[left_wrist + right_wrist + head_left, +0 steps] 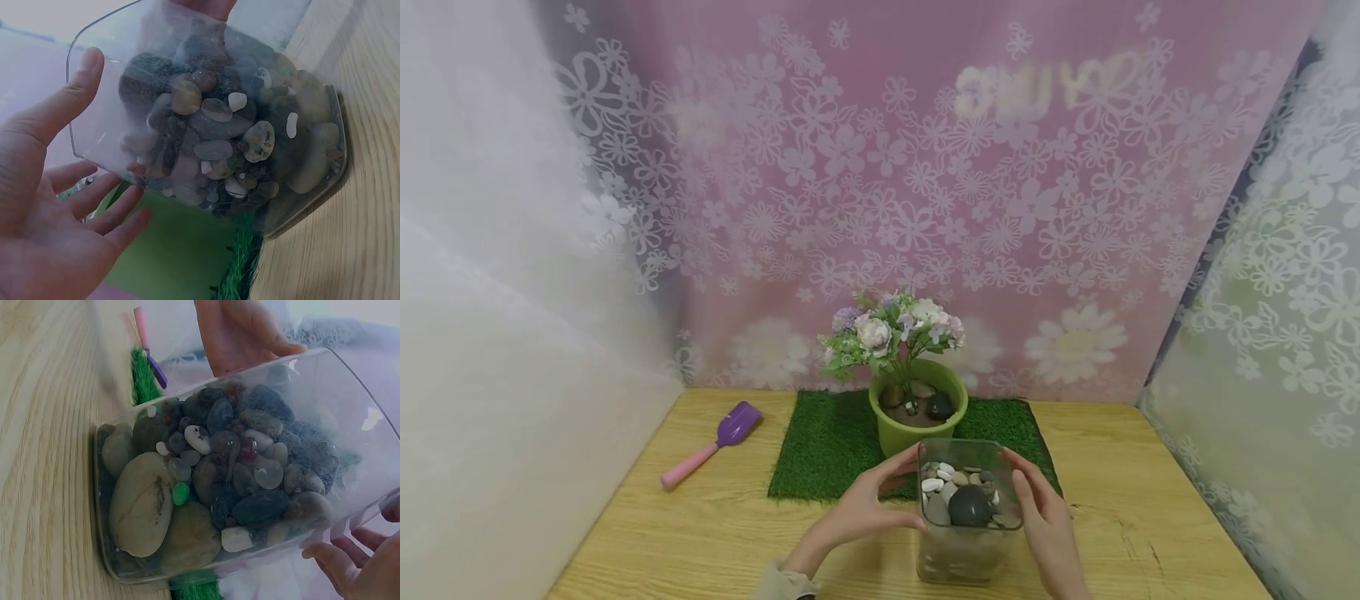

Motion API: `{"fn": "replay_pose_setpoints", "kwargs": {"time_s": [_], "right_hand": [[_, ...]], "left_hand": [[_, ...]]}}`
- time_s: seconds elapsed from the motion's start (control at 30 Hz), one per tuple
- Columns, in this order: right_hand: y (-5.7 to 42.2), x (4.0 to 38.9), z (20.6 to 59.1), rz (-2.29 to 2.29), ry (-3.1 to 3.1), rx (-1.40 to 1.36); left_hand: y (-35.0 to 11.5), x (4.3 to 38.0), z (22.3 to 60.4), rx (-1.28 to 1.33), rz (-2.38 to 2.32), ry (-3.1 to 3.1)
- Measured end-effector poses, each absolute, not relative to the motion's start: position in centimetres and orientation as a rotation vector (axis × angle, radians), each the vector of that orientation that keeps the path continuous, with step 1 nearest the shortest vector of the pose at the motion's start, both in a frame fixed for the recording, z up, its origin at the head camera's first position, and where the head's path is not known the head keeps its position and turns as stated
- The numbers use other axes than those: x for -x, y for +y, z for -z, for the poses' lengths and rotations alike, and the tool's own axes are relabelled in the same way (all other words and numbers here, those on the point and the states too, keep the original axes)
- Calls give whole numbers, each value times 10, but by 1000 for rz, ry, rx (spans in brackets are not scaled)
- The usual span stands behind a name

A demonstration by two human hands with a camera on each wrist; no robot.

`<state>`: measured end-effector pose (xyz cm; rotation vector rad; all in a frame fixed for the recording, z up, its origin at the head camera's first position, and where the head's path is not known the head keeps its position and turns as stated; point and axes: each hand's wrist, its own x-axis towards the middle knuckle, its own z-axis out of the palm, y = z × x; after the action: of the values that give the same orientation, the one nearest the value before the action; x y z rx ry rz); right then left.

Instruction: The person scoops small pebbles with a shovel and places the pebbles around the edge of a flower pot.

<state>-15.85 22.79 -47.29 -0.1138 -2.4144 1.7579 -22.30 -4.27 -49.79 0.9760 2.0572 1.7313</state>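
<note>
From the head view I have a clear container [970, 557] with a squared rim standing on the wooden surface [1120, 492], near its front and just ahead of the front edge of the green grass mat [827, 446]. My left hand [861, 504] frames the container's left side, its fingers spread, thumb toward the front and the rest around behind. My right hand [1047, 521] lies along the right wall, thumb apart from the other fingers, which reach up near the rim. Glare on the walls makes contact hard to judge, but the fingertips seem to touch on both sides. Inside, stones [951, 479] stop short of the rim, with a large black stone [970, 506] on top; from the right wrist I also make out a small green stone [180, 494] against the wall. Directly behind, the green pot [895, 433] stands on the mat with its flowers [895, 329], so I have little room that way. To the right, a band of wood runs from the mat to the surface's right edge, leaving that hand space. On the left, a trowel [737, 427] lies between the mat and the surface's left edge, its pink handle end near that edge and its purple scoop toward the back. A flowered curtain [910, 167] rises along the surface's back edge.
</note>
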Motion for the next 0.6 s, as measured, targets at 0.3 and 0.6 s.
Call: {"fn": "replay_pose_setpoints", "kwargs": {"time_s": [0.3,0.6], "right_hand": [[207,163,476,-1687,-2414,105],[190,167,476,-1672,-2393,67]], "left_hand": [[-64,224,497,-943,-1707,2071],[-81,223,497,-925,-1722,2076]]}}
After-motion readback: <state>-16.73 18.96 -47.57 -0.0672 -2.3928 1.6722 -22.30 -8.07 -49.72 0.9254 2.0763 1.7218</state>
